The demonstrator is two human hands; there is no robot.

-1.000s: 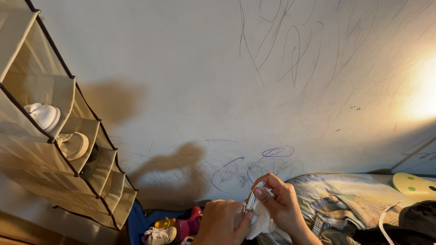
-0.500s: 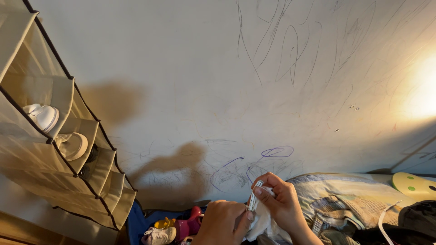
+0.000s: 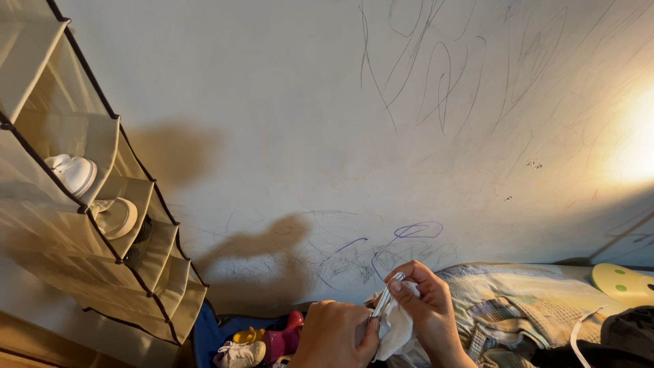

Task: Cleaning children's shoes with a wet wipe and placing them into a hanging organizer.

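Observation:
At the bottom middle, my left hand (image 3: 335, 334) and my right hand (image 3: 424, 305) meet around a thin silvery striped object (image 3: 385, 300) and a white cloth (image 3: 395, 330). My right thumb and fingers pinch the cloth against the upper end of the thin object. My left hand grips its lower end. Most of the object is hidden by my fingers. Both hands hover just in front of a pale wall (image 3: 327, 123) covered with pen scribbles.
A beige hanging fabric organiser (image 3: 88, 232) with white shoes (image 3: 75, 174) in its pockets fills the left side. Small shoes and colourful toys (image 3: 262, 341) lie below it. Patterned bedding (image 3: 518, 303) and a yellow-green dotted item (image 3: 623, 281) lie at the right.
The view has shifted slightly. My right hand with the cloth has slid a little down and right along the thin object; my left hand keeps its hold.

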